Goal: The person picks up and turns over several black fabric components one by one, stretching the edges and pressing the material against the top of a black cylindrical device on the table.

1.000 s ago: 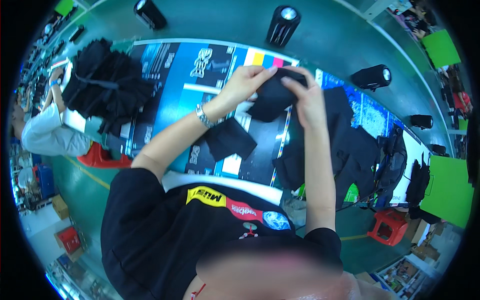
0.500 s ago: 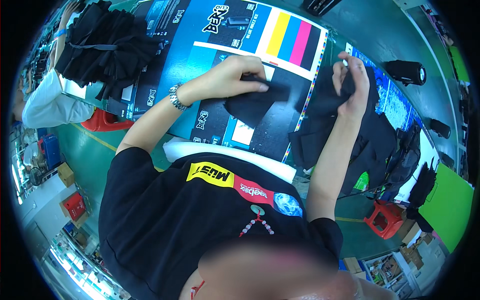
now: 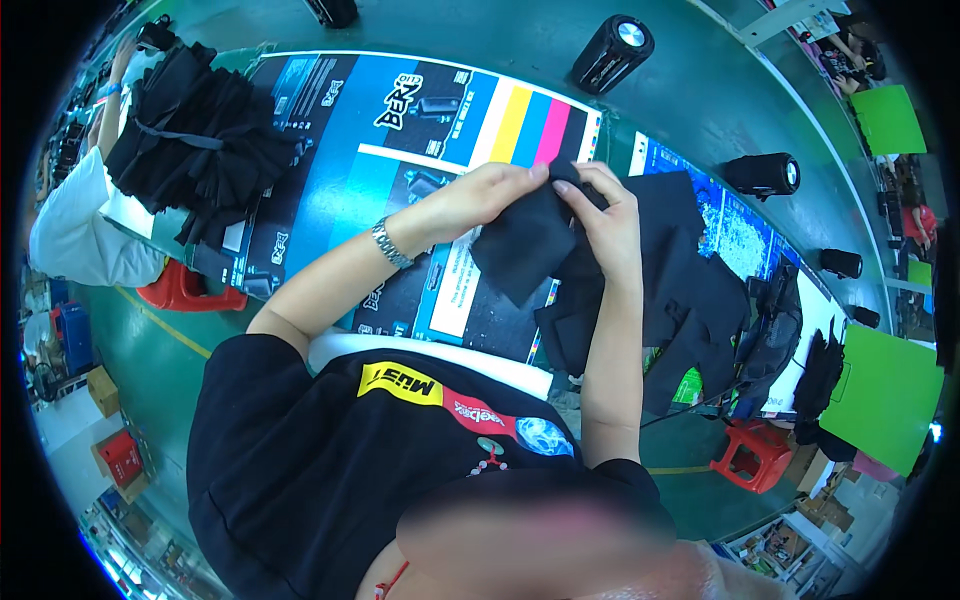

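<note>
While bold lettering and small pictures of a dark device cover the printed sheet (image 3: 330, 185) on the table, its far right part carries plain bars of yellow, blue, pink and black, and a white label (image 3: 455, 295) near the close edge bears small dark print. The black shirt (image 3: 330, 450) of the person also shows writing, on a yellow patch (image 3: 400, 384) and a red one beside it. To the left lies a thick bundle of black cloth (image 3: 230, 165) with a band (image 3: 180, 136) across it, and past it a co-worker in a white top (image 3: 85, 235) sits on a red stool (image 3: 190, 290). Loose black cloths (image 3: 670, 265) overlap on the right side of the table, partly hidden by the right forearm; the left forearm, with a metal watch (image 3: 390, 245), covers part of the sheet. A black cylinder (image 3: 612, 60) with a silver end stands beyond the table. The black cloth piece (image 3: 525, 245) hangs in front of the person, above the sheet. The left hand (image 3: 500, 190) pinches its upper edge between thumb and curled fingers, and the right hand (image 3: 608, 215) grips it just beside, thumb pressed against the cloth.
</note>
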The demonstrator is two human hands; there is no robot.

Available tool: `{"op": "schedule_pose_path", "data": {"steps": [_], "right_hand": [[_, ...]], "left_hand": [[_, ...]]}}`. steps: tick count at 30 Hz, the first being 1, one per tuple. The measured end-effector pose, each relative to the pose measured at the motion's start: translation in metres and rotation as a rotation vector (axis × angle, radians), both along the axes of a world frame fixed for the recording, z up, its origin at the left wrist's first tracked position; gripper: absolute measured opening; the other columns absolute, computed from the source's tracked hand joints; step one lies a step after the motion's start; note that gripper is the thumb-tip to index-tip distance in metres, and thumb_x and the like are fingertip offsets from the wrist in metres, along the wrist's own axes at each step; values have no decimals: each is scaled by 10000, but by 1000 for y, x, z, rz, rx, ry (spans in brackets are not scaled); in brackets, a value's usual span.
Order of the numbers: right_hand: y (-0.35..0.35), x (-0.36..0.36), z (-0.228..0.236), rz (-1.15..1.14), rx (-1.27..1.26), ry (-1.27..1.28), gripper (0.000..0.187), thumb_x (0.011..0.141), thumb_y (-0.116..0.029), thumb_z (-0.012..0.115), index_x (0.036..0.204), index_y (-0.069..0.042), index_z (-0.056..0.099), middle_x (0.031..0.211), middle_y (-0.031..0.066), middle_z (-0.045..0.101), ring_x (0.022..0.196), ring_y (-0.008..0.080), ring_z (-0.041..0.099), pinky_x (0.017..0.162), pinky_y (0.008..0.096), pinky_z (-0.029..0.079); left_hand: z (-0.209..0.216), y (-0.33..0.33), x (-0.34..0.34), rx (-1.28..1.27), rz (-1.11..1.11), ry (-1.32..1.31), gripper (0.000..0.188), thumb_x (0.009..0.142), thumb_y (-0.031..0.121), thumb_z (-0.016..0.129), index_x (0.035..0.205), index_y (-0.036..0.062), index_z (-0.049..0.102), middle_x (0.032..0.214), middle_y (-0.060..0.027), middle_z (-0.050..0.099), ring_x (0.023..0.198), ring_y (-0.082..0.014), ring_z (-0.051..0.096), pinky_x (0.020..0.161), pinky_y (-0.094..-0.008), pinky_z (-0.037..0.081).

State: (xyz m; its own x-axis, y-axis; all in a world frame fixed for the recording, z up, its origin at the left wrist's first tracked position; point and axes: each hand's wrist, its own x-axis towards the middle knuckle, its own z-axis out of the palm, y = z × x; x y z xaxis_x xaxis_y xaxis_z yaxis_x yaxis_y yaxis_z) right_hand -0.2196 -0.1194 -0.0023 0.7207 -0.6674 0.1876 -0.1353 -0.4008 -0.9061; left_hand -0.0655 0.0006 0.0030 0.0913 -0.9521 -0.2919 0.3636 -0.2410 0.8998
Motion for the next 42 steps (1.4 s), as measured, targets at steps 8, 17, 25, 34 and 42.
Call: {"op": "schedule_pose_path", "data": {"steps": [8,17,25,34,42], "right_hand": [[-3,2,1,-162,364,-109,84,829,-59,669,885,1,654,749,-31,611,660,19,510,583,173,383],[13,14,-2,-204,326,-170,246,762,-81,739,886,-17,537,865,39,578,782,93,539,724,227,429],[15,13,14,-82,661,-218,200,781,24,656,968,-11,596,801,8,571,645,82,568,524,207,430],[19,12,13,-359,-162,-282,145,735,60,628,866,4,602,919,82,585,910,176,569,834,273,433],[27,20,-6,-366,-137,-185,151,723,1,697,792,1,563,732,66,593,688,160,582,664,269,451]], "left_hand": [[-27,3,13,2,-96,32,246,842,146,684,987,-48,642,854,-32,663,757,-73,627,689,-192,497],[-8,2,8,-61,51,-599,287,742,220,790,858,9,634,739,1,609,694,-46,548,605,-212,435],[-12,2,10,-184,115,-208,210,872,175,649,978,12,570,848,11,587,796,-52,531,708,-225,435],[-15,-2,15,-135,243,-1048,214,820,93,645,959,-11,520,831,-85,552,681,-173,529,647,-279,432],[-21,-6,27,-319,420,245,197,916,81,528,1091,3,570,1056,-87,621,999,-155,582,963,-361,437]]}}
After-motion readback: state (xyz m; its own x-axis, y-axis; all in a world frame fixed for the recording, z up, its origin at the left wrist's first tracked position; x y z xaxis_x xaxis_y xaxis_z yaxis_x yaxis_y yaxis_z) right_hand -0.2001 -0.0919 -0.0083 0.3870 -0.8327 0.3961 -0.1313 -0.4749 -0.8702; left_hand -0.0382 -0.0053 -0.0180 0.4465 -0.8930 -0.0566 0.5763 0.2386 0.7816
